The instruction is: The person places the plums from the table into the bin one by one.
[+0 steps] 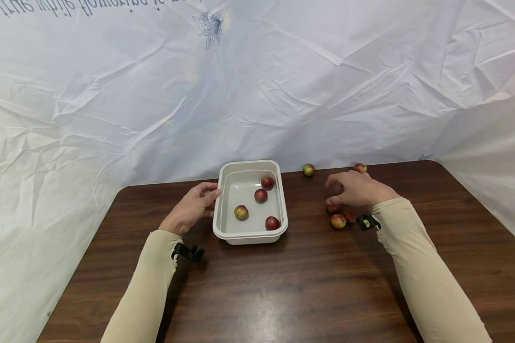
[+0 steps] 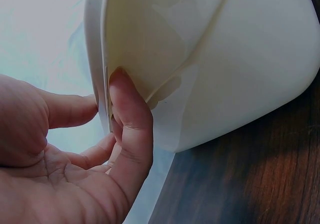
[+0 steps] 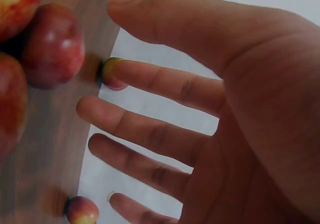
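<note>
My left hand (image 1: 192,206) holds the left rim of a white rectangular plastic bin (image 1: 250,237). In the left wrist view its thumb and fingers (image 2: 131,129) pinch the bin's rim (image 2: 102,49) from both sides. Inside the bin lie several small red and yellow-green plums, one of them a greenish plum (image 1: 241,212). My right hand (image 1: 354,189) hovers over a group of plums on the table, with nothing in its grip. Its fingers are spread and fairly straight in the right wrist view, apart from a dark red plum (image 3: 54,47). A mottled plum (image 1: 338,221) sits just below the hand.
Beyond the right hand, a plum (image 1: 360,167) lies near the far table edge. Another greenish plum (image 1: 308,170) sits between it and the bin. A wrinkled white sheet (image 1: 257,85) hangs behind the dark wooden table (image 1: 240,290).
</note>
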A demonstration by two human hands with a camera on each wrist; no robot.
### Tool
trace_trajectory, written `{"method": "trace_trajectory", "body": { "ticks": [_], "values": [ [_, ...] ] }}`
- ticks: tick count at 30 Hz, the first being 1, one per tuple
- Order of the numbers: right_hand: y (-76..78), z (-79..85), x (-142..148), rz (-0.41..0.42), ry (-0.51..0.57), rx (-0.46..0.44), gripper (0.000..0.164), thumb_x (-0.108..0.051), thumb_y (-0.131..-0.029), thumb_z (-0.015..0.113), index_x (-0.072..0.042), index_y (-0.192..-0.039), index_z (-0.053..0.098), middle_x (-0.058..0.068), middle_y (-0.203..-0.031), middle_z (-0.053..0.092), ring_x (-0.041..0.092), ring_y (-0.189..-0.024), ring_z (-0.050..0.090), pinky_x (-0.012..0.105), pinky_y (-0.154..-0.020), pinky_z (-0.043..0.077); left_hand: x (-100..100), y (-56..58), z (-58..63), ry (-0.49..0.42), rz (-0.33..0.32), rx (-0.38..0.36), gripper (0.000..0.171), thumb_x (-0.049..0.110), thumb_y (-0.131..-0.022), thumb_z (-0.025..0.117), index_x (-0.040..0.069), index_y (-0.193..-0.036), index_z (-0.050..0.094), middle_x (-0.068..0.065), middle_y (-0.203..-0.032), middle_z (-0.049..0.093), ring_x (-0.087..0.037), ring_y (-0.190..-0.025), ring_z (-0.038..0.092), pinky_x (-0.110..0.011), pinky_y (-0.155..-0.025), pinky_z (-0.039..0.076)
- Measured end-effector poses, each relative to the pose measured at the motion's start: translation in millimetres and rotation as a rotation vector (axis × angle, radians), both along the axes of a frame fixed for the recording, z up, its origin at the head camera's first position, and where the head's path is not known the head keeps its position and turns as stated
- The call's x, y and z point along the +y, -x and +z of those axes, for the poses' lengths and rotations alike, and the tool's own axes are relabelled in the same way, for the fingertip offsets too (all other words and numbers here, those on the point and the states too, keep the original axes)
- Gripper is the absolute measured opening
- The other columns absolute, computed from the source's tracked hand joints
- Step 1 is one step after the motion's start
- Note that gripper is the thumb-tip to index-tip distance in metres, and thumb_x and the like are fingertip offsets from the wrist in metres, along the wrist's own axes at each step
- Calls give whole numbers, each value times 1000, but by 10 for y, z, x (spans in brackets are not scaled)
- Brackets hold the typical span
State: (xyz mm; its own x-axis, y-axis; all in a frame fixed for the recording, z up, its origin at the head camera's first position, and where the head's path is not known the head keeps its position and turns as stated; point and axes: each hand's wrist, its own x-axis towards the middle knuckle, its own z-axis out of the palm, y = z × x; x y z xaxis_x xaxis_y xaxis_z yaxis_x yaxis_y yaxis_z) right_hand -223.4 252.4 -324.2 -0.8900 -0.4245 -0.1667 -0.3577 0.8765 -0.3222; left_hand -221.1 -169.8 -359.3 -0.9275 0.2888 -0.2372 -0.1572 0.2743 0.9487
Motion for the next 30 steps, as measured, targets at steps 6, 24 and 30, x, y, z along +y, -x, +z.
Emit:
{"method": "trace_trajectory", "body": {
  "ticks": [6,24,30],
  "values": [
    [28,-52,-7,-18,-25,-81,42,-34,-94,73,-9,-127,65,5,-109,72,21,-97,67,51,-85,53,2,4,-9,-3,-2,1,50,27,-110,48,3,-152,35,-23,-139,53,-27,-112,64,-36,-89,58],
    [59,-132,-57,-49,-67,-198,22,-34,-97,71,-14,-104,67,6,-95,67,17,-69,59,37,-68,47,9,8,1,7,0,4,49,27,-110,47,3,-152,36,-23,-138,53,-29,-113,63,-35,-88,58],
    [60,-153,-79,-42,-70,-187,17,-31,-98,70,-14,-102,67,5,-94,68,16,-67,60,37,-68,48,11,6,-8,11,3,0,49,28,-110,47,3,-152,36,-22,-138,53,-30,-113,63,-35,-88,58]
  ]
}}
